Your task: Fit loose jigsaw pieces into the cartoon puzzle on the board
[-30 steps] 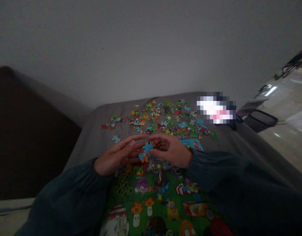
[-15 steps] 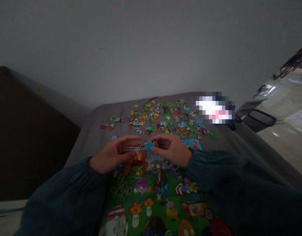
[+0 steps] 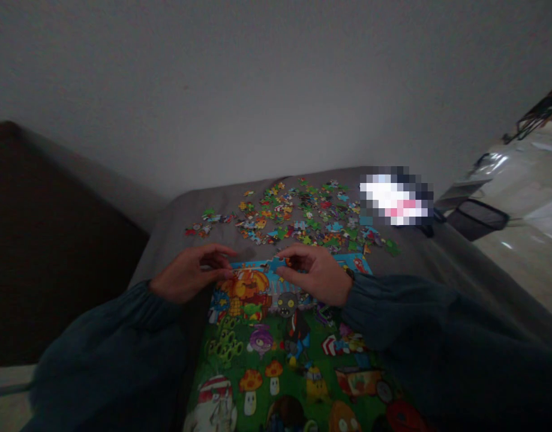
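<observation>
Comparing against the picture half a second back: my left hand (image 3: 188, 277) has drawn off to the left and lowered to the top left corner of the assembled puzzle (image 3: 276, 360), and the orange pumpkin-house section it covered is now exposed. It holds nothing I can see; fingers curled loosely, thumb and forefinger near each other, fingertips at the puzzle's edge. Whether they press on the board cannot be told in this light.

Centre: the blue puzzle piece (image 3: 277, 262), earlier lifted between both hands, now sits low at the top edge of the puzzle, on the blue sky strip. Its long axis runs roughly left to right along that edge. Flat card, knobbed outline, glossy print. Whether it is seated cannot be told.

My right hand (image 3: 318, 275) pinches the piece at its right end, thumb below and forefinger above, remaining fingers bent behind; it has sunk with the piece.

The puzzle is a bright cartoon print: green ground, mushrooms, a grey figure. It lies on a grey, matte fabric surface (image 3: 168, 246). Beyond, loose pieces (image 3: 294, 219) lie scattered in a broad band, unchanged. Both sleeves (image 3: 415, 318) are dark knit cloth with gathered cuffs
</observation>
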The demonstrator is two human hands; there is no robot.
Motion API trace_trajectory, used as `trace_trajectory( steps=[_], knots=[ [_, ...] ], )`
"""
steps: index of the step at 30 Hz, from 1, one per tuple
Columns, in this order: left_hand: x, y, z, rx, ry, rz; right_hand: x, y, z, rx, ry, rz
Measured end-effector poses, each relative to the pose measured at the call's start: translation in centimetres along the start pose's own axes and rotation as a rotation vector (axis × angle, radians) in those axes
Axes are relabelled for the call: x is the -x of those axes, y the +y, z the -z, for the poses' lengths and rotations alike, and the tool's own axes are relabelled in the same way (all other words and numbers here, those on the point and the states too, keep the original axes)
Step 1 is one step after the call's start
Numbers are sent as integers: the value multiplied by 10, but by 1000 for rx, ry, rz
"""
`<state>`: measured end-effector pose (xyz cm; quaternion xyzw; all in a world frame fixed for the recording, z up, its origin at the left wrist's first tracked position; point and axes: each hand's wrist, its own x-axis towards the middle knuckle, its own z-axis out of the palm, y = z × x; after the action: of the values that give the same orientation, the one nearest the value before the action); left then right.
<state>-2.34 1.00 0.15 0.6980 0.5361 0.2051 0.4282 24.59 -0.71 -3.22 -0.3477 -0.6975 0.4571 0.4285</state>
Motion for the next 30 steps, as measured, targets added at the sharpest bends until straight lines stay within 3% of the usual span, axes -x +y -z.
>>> trace_trajectory(
  steps=[9,16,22,30],
  knots=[
    [-3,4,-15,-68,34,42,1,1,0,44,-5,22],
    [-6,-3,-16,-159,65,-17,1,-1,0,55,-15,23],
    [-10,-10,-14,-364,107,-174,1,-3,1,70,-34,14],
    [-14,-12,-9,-449,135,-208,1,-3,1,60,-30,3]
  ],
)
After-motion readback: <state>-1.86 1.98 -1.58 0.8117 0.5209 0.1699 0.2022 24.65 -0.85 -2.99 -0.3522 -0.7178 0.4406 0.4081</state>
